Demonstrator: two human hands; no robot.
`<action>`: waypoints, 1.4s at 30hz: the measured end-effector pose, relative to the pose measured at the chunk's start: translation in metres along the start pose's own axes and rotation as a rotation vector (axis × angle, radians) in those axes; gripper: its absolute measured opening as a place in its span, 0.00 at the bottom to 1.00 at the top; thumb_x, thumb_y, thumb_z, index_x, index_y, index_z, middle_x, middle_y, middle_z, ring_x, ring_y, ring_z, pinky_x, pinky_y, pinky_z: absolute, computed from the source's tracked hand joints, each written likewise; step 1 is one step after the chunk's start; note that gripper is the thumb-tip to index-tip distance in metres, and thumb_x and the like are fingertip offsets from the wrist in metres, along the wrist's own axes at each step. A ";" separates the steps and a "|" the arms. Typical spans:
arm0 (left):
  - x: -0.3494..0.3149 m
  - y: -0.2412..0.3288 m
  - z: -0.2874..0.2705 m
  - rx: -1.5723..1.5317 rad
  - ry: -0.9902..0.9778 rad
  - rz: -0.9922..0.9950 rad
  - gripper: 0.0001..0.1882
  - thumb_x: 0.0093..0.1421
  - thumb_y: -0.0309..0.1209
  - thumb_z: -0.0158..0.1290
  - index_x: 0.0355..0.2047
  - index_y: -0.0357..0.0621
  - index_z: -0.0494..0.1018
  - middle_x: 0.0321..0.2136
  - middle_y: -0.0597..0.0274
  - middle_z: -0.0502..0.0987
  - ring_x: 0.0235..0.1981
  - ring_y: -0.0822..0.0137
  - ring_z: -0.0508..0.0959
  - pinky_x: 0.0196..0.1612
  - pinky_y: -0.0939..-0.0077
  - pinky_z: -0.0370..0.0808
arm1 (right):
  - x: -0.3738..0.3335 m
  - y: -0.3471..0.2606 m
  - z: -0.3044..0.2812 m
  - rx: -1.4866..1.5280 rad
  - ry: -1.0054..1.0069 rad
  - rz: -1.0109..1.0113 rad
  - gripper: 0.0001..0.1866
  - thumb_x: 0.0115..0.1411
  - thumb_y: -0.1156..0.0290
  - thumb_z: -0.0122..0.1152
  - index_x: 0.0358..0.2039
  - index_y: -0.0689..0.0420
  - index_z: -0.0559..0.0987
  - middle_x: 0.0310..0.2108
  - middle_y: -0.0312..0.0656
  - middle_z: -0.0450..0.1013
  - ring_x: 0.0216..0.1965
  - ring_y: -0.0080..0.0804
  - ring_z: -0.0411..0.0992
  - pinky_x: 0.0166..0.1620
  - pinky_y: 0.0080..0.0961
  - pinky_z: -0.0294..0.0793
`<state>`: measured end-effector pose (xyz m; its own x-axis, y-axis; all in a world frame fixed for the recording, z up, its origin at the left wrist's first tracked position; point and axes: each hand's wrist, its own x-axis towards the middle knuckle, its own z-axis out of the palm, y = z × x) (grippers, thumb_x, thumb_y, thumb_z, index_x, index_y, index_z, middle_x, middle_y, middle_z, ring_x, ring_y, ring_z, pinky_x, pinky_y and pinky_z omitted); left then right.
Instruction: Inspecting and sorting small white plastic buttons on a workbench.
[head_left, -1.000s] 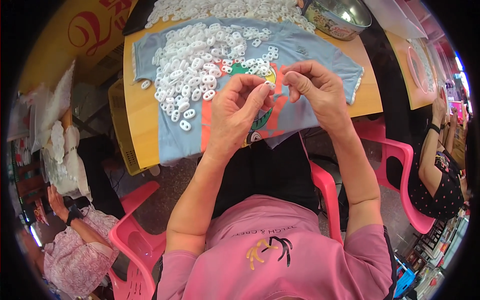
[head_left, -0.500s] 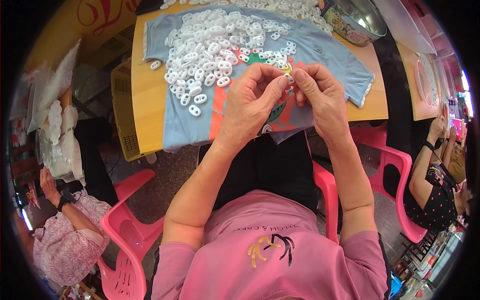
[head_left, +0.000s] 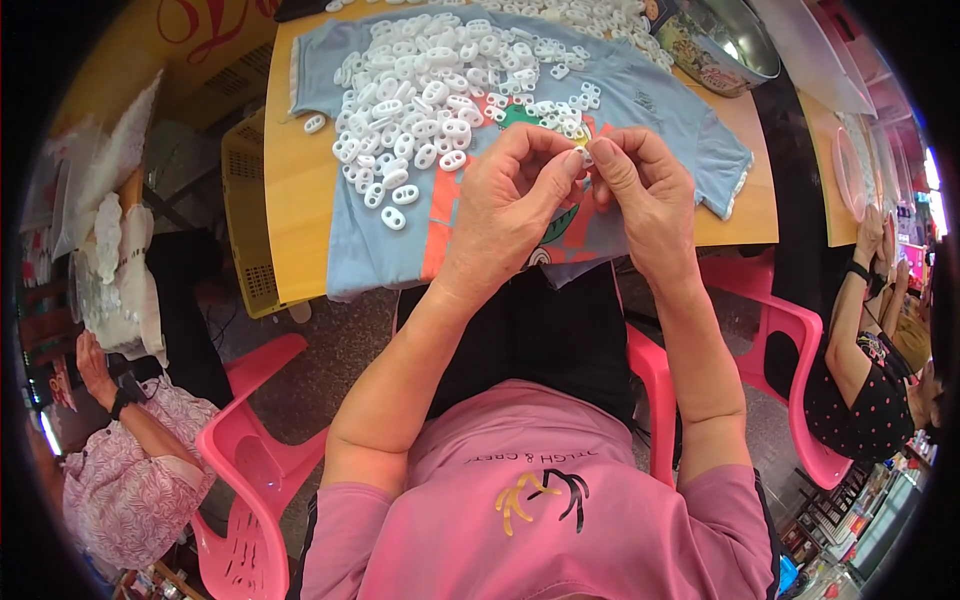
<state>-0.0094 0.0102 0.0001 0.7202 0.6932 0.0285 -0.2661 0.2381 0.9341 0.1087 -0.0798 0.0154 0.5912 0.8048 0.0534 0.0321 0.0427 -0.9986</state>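
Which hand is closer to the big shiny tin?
Right. The right hand is nearer the person than the tin and a bit to its left. The left hand is farther from it, out to the left of the right hand.

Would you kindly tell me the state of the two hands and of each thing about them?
Small white plastic piece, held at the fingertips, partly hidden.
Left hand, pinched on that piece.
Right hand, bent, fingertips close by it.
White oval two-holed plastic pieces, loose, heaped.
Light blue fabric T-shirt, spread out, partly covered.
Round patterned metal tin, open-topped.
Yellow plastic crate, partly hidden.
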 end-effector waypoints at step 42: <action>0.000 0.004 0.000 -0.037 0.038 0.033 0.05 0.64 0.25 0.52 0.36 0.35 0.70 0.29 0.63 0.77 0.30 0.77 0.78 0.34 0.83 0.76 | 0.005 0.002 0.011 0.030 0.038 0.007 0.11 0.65 0.66 0.57 0.35 0.62 0.77 0.26 0.33 0.74 0.25 0.15 0.68 0.30 0.13 0.70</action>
<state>-0.0107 0.0116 0.0039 0.6858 0.7264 0.0446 -0.3135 0.2396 0.9189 0.1033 -0.0693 0.0139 0.6217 0.7819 0.0456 0.0038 0.0553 -0.9985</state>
